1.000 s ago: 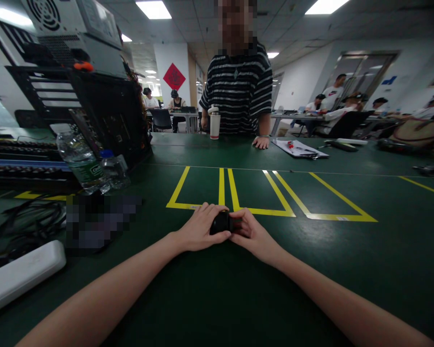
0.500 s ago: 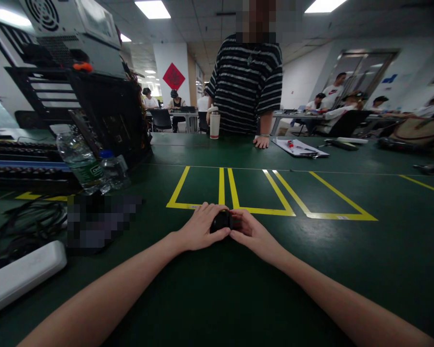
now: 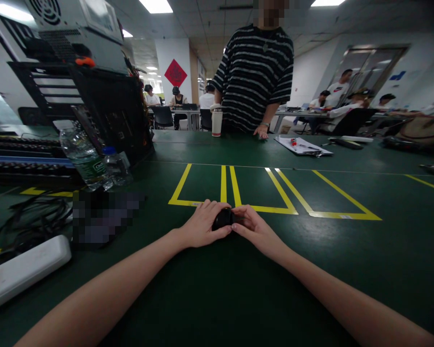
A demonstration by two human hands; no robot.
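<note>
Between my two hands is a small, rounded, glossy black object (image 3: 222,220) at the table's middle; its exact kind is hard to make out. My left hand (image 3: 205,224) wraps round its left side, thumb along the near edge and fingers over the far side. On the other side, my right hand (image 3: 255,228) pinches at its right end with curled fingers and thumb. Most of the object is covered by the fingers. Just beyond it, yellow tape (image 3: 265,209) marks several outlines on the dark green tabletop (image 3: 217,299).
To the left stand a large plastic bottle (image 3: 85,159), a smaller blue-capped bottle (image 3: 116,168), a white power strip (image 3: 29,270) and black cables (image 3: 32,214). Across the table a person in a striped shirt (image 3: 255,79) stands near a white cup (image 3: 217,120) and a clipboard (image 3: 302,146).
The view has shifted slightly. Both hands keep their hold on the black object, showing little change. The person opposite has partly lifted a hand from the tabletop.
</note>
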